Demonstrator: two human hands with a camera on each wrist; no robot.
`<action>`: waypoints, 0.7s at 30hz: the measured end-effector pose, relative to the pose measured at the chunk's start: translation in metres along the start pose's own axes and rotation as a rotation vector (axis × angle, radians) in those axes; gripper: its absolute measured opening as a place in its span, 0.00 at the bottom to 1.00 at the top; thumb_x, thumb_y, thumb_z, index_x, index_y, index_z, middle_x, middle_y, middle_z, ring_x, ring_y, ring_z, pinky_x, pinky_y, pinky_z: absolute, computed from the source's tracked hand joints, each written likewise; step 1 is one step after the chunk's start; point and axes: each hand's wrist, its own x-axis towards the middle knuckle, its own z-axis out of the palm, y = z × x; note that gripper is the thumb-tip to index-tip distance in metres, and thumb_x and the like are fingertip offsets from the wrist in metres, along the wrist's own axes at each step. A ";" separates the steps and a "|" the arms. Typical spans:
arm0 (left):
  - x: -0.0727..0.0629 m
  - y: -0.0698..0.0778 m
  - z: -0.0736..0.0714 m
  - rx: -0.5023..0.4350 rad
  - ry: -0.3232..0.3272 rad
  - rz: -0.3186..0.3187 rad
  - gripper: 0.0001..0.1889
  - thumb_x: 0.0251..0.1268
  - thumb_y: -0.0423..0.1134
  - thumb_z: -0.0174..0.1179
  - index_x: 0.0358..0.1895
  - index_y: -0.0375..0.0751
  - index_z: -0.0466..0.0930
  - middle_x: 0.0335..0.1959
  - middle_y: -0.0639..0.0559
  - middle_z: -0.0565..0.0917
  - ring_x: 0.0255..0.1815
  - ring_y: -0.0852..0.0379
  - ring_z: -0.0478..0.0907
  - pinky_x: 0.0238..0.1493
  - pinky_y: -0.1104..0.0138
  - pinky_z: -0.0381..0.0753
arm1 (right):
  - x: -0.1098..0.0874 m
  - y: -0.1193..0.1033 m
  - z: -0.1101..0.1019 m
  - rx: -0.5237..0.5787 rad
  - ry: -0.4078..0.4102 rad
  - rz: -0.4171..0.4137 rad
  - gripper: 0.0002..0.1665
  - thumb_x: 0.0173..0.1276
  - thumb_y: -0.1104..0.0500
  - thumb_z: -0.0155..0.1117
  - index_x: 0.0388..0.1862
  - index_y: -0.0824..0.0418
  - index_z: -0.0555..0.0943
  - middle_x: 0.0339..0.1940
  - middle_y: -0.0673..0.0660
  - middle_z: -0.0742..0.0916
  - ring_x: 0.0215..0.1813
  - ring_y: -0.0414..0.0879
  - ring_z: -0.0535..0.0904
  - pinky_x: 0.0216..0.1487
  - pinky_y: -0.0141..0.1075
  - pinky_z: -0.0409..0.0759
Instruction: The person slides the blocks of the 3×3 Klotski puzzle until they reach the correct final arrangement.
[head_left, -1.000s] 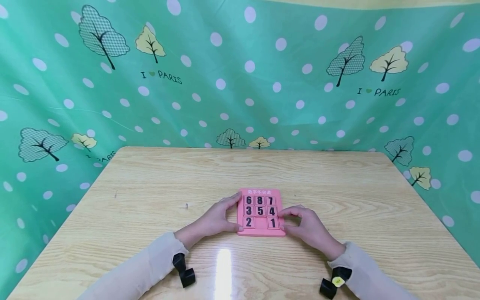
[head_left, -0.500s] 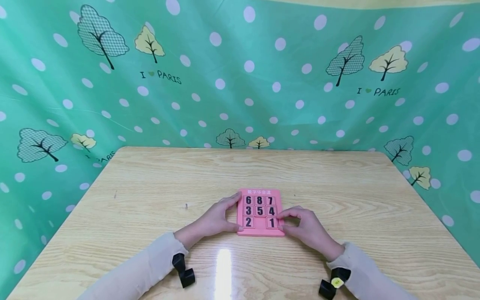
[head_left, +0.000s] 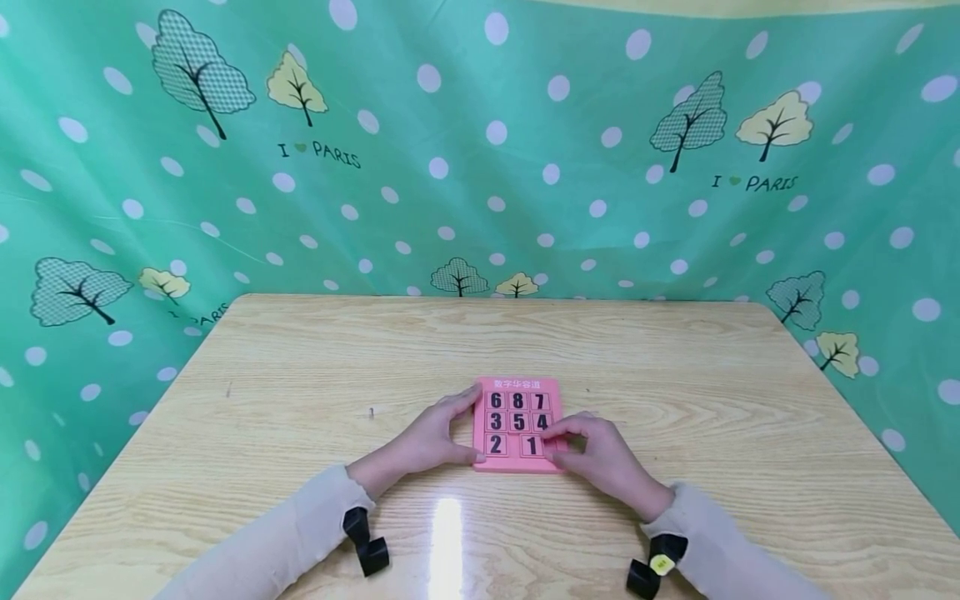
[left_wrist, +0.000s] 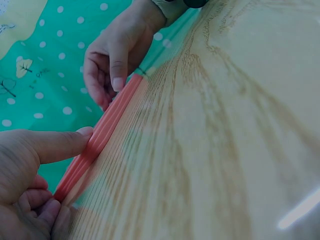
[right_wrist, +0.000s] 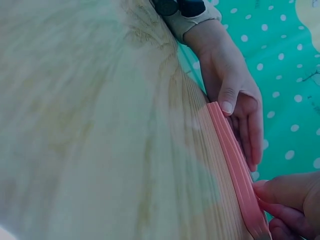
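A pink sliding number puzzle point(head_left: 517, 465) lies on the table, its tiles reading 6 8 7, 3 5 4, then 2 and 1. Its left side is gripped by my left hand point(head_left: 429, 433), forefinger at the upper corner and thumb at the lower one. My right hand point(head_left: 603, 454) reaches in over the right side, thumb and forefinger at the right edge of the number 1 tile point(head_left: 532, 446). That tile sits partway along the bottom row, apart from the number 2 tile point(head_left: 496, 444). In the left wrist view, my left thumb point(left_wrist: 65, 145) presses the puzzle's edge point(left_wrist: 102, 135).
The wooden table point(head_left: 337, 350) spreads around the puzzle, with a bright light reflection near its front. A green dotted cloth point(head_left: 480, 192) printed with trees hangs behind. Black camera mounts point(head_left: 367, 546) sit on both wrists.
My right hand has moved left, and the number 1 tile has slid left along the bottom row, away from the right side. My left hand keeps its grip on the frame.
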 end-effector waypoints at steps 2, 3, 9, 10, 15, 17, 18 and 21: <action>0.000 0.000 0.000 -0.001 0.000 -0.002 0.51 0.44 0.38 0.73 0.73 0.39 0.52 0.75 0.48 0.54 0.74 0.47 0.49 0.73 0.51 0.48 | 0.001 -0.001 0.001 0.002 -0.002 0.002 0.14 0.52 0.65 0.72 0.40 0.57 0.86 0.40 0.49 0.86 0.44 0.46 0.78 0.44 0.31 0.78; 0.000 0.000 0.000 -0.001 0.000 -0.001 0.51 0.44 0.38 0.73 0.73 0.39 0.52 0.75 0.48 0.54 0.74 0.47 0.49 0.73 0.51 0.48 | 0.001 -0.002 0.002 0.005 -0.003 0.004 0.15 0.52 0.65 0.72 0.40 0.57 0.86 0.40 0.49 0.86 0.44 0.45 0.77 0.44 0.30 0.77; -0.001 0.001 0.001 -0.008 0.009 -0.004 0.51 0.43 0.38 0.74 0.73 0.40 0.53 0.74 0.48 0.55 0.74 0.46 0.49 0.73 0.50 0.47 | 0.002 -0.005 0.006 0.001 0.008 0.001 0.16 0.51 0.65 0.72 0.41 0.57 0.86 0.38 0.49 0.85 0.43 0.44 0.77 0.44 0.30 0.77; -0.001 0.001 0.001 -0.011 0.011 -0.003 0.51 0.43 0.38 0.74 0.73 0.40 0.53 0.74 0.48 0.55 0.74 0.46 0.49 0.73 0.50 0.47 | 0.002 -0.005 0.006 -0.001 0.010 0.001 0.16 0.51 0.65 0.73 0.41 0.57 0.86 0.38 0.49 0.85 0.43 0.44 0.77 0.44 0.31 0.77; -0.001 0.001 0.001 -0.008 0.014 0.001 0.51 0.43 0.39 0.74 0.73 0.39 0.54 0.74 0.47 0.55 0.74 0.45 0.50 0.73 0.49 0.47 | 0.003 -0.006 0.009 -0.007 0.012 0.003 0.16 0.51 0.65 0.73 0.41 0.56 0.86 0.39 0.48 0.85 0.45 0.45 0.78 0.48 0.32 0.77; -0.001 0.001 0.001 -0.004 0.014 0.002 0.51 0.43 0.39 0.74 0.73 0.39 0.54 0.74 0.47 0.55 0.74 0.45 0.50 0.73 0.50 0.47 | 0.003 -0.007 0.010 -0.003 0.008 0.004 0.16 0.51 0.65 0.72 0.41 0.56 0.86 0.39 0.48 0.85 0.45 0.45 0.78 0.48 0.32 0.77; -0.001 0.001 0.000 -0.005 0.014 0.004 0.51 0.43 0.38 0.74 0.73 0.39 0.54 0.74 0.47 0.55 0.74 0.45 0.50 0.73 0.50 0.47 | 0.004 -0.007 0.010 -0.001 0.006 0.004 0.16 0.51 0.65 0.72 0.41 0.56 0.86 0.39 0.48 0.85 0.45 0.45 0.78 0.48 0.32 0.77; -0.001 0.000 0.000 -0.013 0.010 0.011 0.51 0.43 0.38 0.74 0.73 0.39 0.54 0.74 0.46 0.55 0.74 0.45 0.50 0.73 0.50 0.47 | 0.004 -0.007 0.011 0.005 0.003 -0.004 0.15 0.52 0.65 0.72 0.41 0.56 0.86 0.39 0.48 0.85 0.45 0.44 0.77 0.46 0.31 0.77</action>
